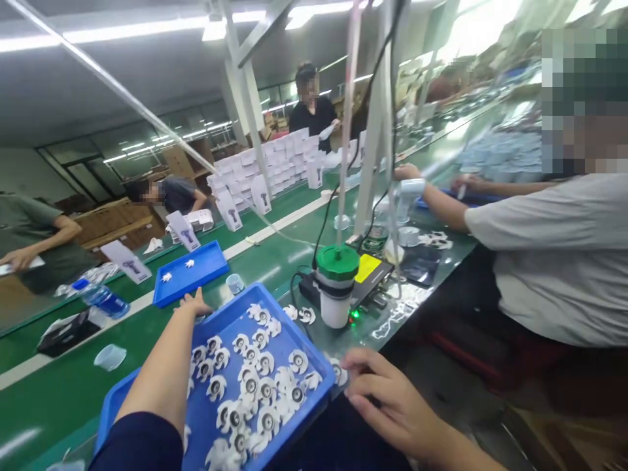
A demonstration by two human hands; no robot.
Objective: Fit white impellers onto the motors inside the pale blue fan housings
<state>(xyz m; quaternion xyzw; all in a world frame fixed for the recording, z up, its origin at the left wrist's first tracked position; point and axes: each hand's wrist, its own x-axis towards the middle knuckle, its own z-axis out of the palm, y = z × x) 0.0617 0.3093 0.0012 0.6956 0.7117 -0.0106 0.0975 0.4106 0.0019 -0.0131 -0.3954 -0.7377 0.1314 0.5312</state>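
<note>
My left hand [194,303] reaches over the far left side of a large blue tray [289,307], close to the near edge of a smaller blue tray [216,263]. Its fingers look spread, and I see nothing in them. White fan impellers [251,384] with dark round centres lie heaped in the large tray. At that tray's right corner, my right hand [385,399] has its fingers curled, with the tips at a single white impeller [337,371] by the table edge. Two small white pieces [167,277] lie in the smaller tray.
Beyond the large tray stands a white container with a green lid [337,261], beside a black box with a yellow label [367,268]. Clear cups [110,357] and a blue bottle [105,299] are on the green surface. A co-worker [554,242] sits at right; others work behind.
</note>
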